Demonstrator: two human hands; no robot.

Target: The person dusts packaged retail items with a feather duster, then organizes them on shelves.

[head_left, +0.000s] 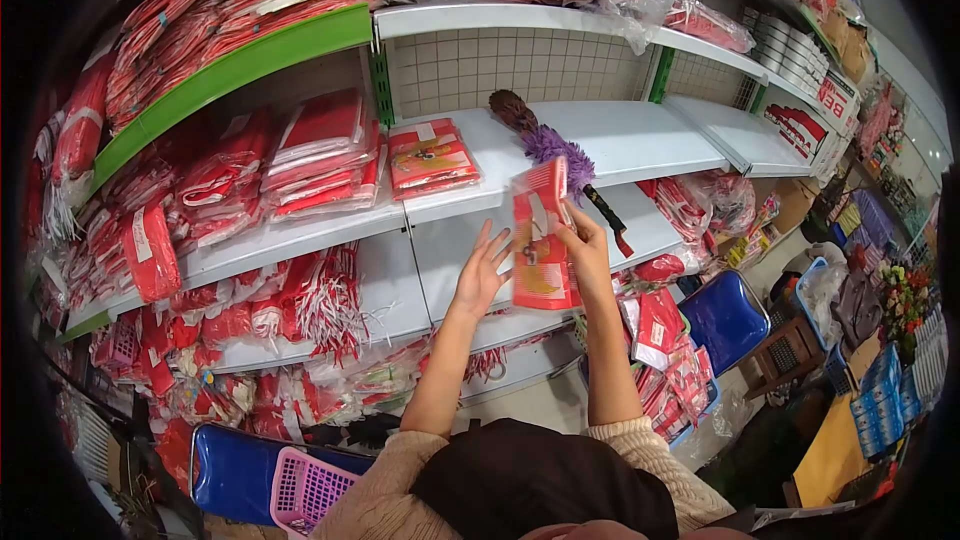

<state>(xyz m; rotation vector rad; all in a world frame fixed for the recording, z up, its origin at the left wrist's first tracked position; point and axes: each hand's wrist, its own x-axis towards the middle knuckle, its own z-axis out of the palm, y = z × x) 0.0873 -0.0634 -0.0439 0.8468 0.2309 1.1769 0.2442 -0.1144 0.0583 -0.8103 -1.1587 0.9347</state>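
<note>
My right hand (590, 245) grips a flat red packet (540, 235) by its right side, in front of the shelves. The packet stands upright, with yellow and white print on its face. Just left of it, my left hand (484, 270) is held up with its fingers spread, the fingertips close to the packet's edge. Behind the packet, a purple feather duster (550, 145) with a dark handle lies across the white shelf (620, 135). A similar red packet in clear plastic (432, 155) rests on the shelf to the left.
Stacked red packets (320, 150) fill the shelf at left. Below hang white-and-red tassels (335, 300). A blue chair (725, 320) and a bin of red packets (665, 370) stand at right. A pink basket (305, 490) sits on a blue seat (230, 470) at lower left.
</note>
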